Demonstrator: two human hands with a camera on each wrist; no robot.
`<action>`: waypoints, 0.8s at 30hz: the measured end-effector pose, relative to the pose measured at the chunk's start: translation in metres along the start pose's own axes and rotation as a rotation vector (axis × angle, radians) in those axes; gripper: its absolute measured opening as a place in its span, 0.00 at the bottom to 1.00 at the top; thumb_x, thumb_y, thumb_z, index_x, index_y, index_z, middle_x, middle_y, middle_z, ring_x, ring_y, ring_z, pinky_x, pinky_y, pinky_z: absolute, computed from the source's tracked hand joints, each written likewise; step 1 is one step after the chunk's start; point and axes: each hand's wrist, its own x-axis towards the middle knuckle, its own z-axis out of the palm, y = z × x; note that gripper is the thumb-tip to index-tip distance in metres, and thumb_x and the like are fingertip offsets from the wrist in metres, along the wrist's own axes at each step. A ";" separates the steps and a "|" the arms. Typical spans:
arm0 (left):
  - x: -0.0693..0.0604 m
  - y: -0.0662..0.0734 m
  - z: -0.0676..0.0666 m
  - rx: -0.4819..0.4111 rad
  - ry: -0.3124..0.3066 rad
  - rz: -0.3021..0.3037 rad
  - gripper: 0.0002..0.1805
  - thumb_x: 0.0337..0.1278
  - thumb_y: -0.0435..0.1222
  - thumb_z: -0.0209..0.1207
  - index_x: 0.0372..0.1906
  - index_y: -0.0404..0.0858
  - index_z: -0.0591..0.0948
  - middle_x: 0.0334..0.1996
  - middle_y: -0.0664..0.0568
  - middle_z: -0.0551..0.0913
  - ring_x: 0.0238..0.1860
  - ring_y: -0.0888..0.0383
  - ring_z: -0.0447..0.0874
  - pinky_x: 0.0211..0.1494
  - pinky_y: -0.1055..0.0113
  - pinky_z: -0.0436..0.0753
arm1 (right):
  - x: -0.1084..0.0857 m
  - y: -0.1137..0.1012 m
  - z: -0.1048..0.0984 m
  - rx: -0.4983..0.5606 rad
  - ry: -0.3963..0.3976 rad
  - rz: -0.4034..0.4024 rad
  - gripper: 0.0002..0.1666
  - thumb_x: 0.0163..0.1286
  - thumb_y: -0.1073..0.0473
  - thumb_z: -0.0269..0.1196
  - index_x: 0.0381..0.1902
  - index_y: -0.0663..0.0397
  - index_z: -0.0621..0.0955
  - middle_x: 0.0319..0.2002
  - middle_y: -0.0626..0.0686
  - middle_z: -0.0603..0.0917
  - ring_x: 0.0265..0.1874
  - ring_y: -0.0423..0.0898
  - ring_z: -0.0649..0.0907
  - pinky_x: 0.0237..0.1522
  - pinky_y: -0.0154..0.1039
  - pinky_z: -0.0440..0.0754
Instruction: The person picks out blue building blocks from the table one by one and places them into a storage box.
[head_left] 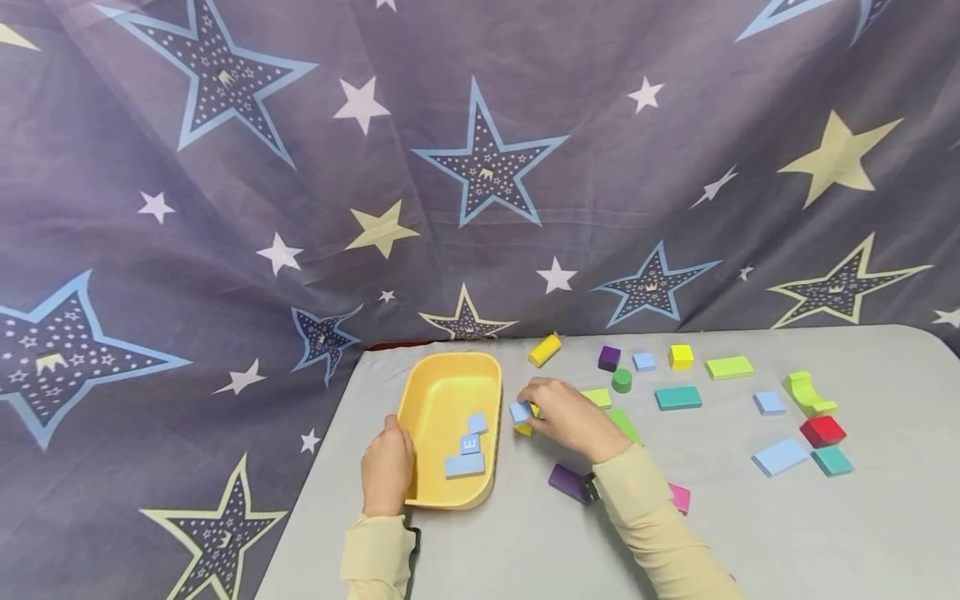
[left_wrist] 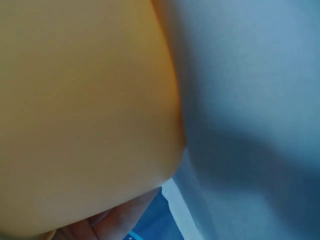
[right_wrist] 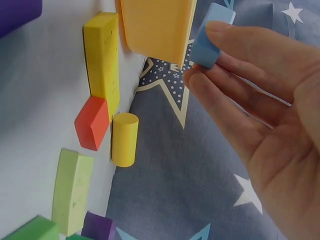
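My left hand (head_left: 387, 467) grips the left side of a yellow plastic basin (head_left: 438, 387); in the left wrist view its fingers (left_wrist: 122, 217) show past the basin's edge. Three light blue pieces lie inside the basin: a long block (head_left: 465, 465), a tile marked with a letter E (head_left: 470, 444) and a small square block (head_left: 477, 423). Just right of the basin, my right hand (head_left: 570, 417) pinches a light blue block (right_wrist: 203, 50) between thumb and fingers, held above the table. Partly hidden under that hand is a yellow block (head_left: 524, 430).
Loose blocks are scattered over the grey-covered table, among them a yellow cylinder (head_left: 544, 350), a purple block (head_left: 568, 483) by the right wrist, a teal block (head_left: 678, 398) and a red block (head_left: 822, 431). A star-patterned curtain (head_left: 600, 192) hangs behind the table's back edge.
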 end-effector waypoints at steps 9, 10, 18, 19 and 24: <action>-0.001 0.002 -0.003 0.001 0.003 0.003 0.09 0.67 0.31 0.54 0.44 0.27 0.73 0.26 0.29 0.82 0.27 0.31 0.83 0.29 0.40 0.78 | 0.004 -0.005 0.007 0.052 -0.018 0.018 0.10 0.58 0.66 0.72 0.38 0.61 0.86 0.37 0.53 0.85 0.37 0.50 0.85 0.43 0.41 0.83; -0.001 0.002 -0.004 0.001 0.004 0.003 0.09 0.67 0.31 0.54 0.44 0.27 0.73 0.26 0.29 0.82 0.27 0.31 0.83 0.29 0.40 0.78 | 0.005 -0.005 0.008 0.052 -0.016 0.018 0.10 0.58 0.66 0.72 0.38 0.61 0.86 0.37 0.53 0.85 0.37 0.49 0.85 0.43 0.41 0.83; 0.000 0.002 -0.004 0.001 0.007 0.000 0.09 0.67 0.31 0.54 0.44 0.26 0.73 0.26 0.30 0.82 0.26 0.32 0.83 0.28 0.41 0.78 | 0.008 -0.012 0.010 0.007 -0.028 -0.003 0.10 0.60 0.62 0.72 0.40 0.57 0.86 0.38 0.50 0.85 0.38 0.46 0.84 0.44 0.41 0.82; 0.000 0.002 -0.004 0.000 0.006 0.000 0.09 0.67 0.31 0.54 0.44 0.26 0.73 0.26 0.30 0.82 0.26 0.32 0.83 0.28 0.41 0.78 | 0.008 -0.012 0.010 0.009 -0.031 -0.003 0.10 0.61 0.62 0.72 0.40 0.57 0.86 0.38 0.50 0.85 0.38 0.46 0.84 0.44 0.41 0.82; 0.000 0.002 -0.002 0.000 0.002 -0.001 0.09 0.67 0.31 0.53 0.43 0.27 0.72 0.26 0.30 0.82 0.27 0.32 0.83 0.28 0.41 0.78 | 0.009 -0.014 0.012 0.035 -0.051 0.002 0.10 0.61 0.62 0.71 0.41 0.58 0.86 0.39 0.52 0.85 0.41 0.49 0.85 0.46 0.42 0.83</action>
